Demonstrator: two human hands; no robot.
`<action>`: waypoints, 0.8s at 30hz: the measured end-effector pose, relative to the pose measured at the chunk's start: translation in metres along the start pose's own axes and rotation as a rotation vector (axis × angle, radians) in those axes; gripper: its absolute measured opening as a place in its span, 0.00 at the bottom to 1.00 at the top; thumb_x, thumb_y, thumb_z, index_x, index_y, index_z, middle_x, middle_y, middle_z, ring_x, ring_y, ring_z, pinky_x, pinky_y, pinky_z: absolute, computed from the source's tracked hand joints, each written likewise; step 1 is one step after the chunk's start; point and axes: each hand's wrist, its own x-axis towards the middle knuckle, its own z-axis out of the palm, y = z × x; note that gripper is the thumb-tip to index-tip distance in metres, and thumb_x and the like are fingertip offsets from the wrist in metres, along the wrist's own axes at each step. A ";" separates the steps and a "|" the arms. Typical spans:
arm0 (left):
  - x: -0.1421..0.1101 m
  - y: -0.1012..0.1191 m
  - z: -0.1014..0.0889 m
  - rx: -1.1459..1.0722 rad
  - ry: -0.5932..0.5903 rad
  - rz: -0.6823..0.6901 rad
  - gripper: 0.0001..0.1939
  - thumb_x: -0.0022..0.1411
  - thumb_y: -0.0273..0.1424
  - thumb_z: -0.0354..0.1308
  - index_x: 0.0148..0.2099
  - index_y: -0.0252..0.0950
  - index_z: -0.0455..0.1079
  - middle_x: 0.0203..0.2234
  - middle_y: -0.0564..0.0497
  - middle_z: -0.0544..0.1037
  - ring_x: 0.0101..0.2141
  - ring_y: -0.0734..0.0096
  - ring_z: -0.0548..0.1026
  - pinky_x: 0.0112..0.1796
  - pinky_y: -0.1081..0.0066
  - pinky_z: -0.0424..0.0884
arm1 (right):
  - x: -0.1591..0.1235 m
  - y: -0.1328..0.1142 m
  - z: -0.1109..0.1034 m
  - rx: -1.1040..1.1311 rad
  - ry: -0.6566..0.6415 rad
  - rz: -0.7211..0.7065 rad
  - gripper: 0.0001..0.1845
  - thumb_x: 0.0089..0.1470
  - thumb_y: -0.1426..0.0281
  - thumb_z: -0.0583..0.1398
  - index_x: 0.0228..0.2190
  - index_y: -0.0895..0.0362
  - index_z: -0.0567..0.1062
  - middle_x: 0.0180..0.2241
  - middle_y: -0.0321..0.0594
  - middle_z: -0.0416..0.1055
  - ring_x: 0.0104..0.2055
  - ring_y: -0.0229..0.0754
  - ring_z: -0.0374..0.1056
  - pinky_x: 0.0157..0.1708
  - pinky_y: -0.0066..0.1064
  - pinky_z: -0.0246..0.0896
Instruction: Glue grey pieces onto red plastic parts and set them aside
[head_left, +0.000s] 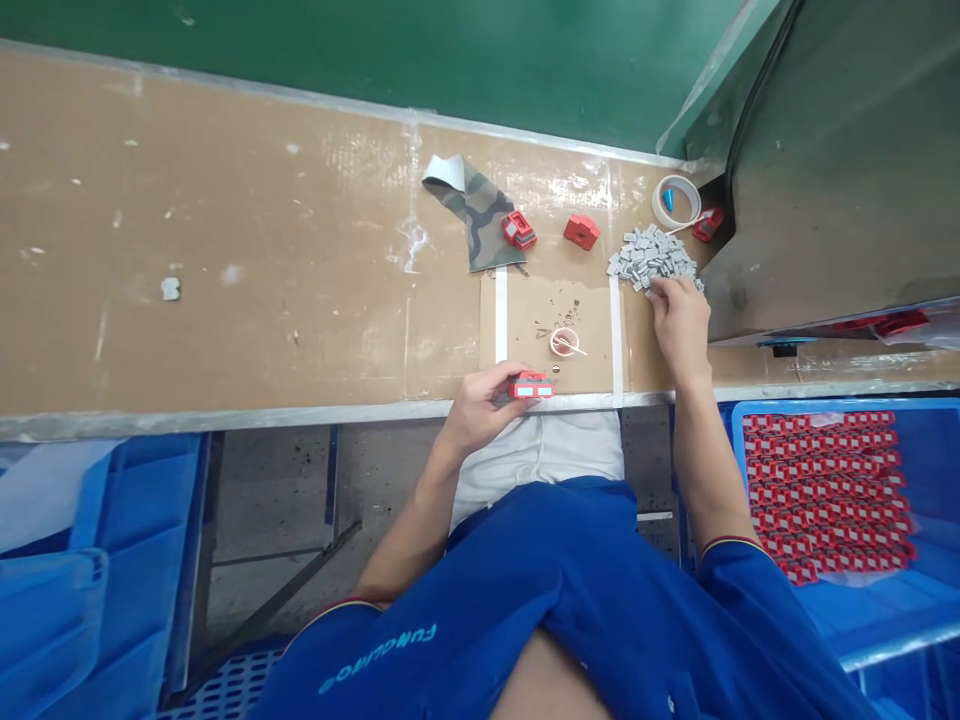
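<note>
My left hand [484, 400] is closed around a small red part with white inserts [532, 386], held at the near edge of the cardboard-covered bench [225, 290]. My right hand [681, 318] reaches into a heap of small grey pieces [651, 256], fingers curled on the pile; what they pinch, if anything, is hidden. Two more red parts [519, 229] [581, 231] lie farther back. A small white dish with a stick in it [564, 342] sits between my hands.
A camouflage cloth [478, 212] lies behind the work patch. A tape roll [675, 200] stands by a dark metal machine housing [832, 170] at the right. A blue crate [930, 590] of several red parts sits low right; more blue crates [90, 560] low left.
</note>
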 end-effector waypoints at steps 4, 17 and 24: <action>-0.001 -0.001 0.000 -0.006 0.001 -0.001 0.17 0.65 0.39 0.69 0.50 0.34 0.77 0.41 0.43 0.86 0.40 0.64 0.85 0.41 0.69 0.82 | -0.003 -0.014 -0.005 -0.087 -0.149 -0.026 0.15 0.63 0.73 0.55 0.42 0.57 0.82 0.41 0.52 0.75 0.43 0.55 0.70 0.48 0.45 0.64; -0.001 0.000 0.000 -0.014 -0.023 0.037 0.15 0.66 0.38 0.68 0.51 0.35 0.77 0.40 0.44 0.85 0.39 0.67 0.83 0.40 0.70 0.80 | -0.047 -0.022 -0.002 0.231 -0.004 0.079 0.06 0.55 0.66 0.63 0.29 0.55 0.76 0.29 0.38 0.73 0.28 0.41 0.68 0.34 0.35 0.66; -0.001 -0.002 -0.001 0.011 -0.019 0.048 0.16 0.66 0.39 0.68 0.52 0.35 0.77 0.42 0.43 0.86 0.40 0.65 0.84 0.40 0.70 0.80 | -0.046 -0.022 -0.004 0.153 -0.048 0.012 0.05 0.54 0.72 0.62 0.35 0.55 0.76 0.38 0.42 0.74 0.32 0.42 0.70 0.36 0.36 0.69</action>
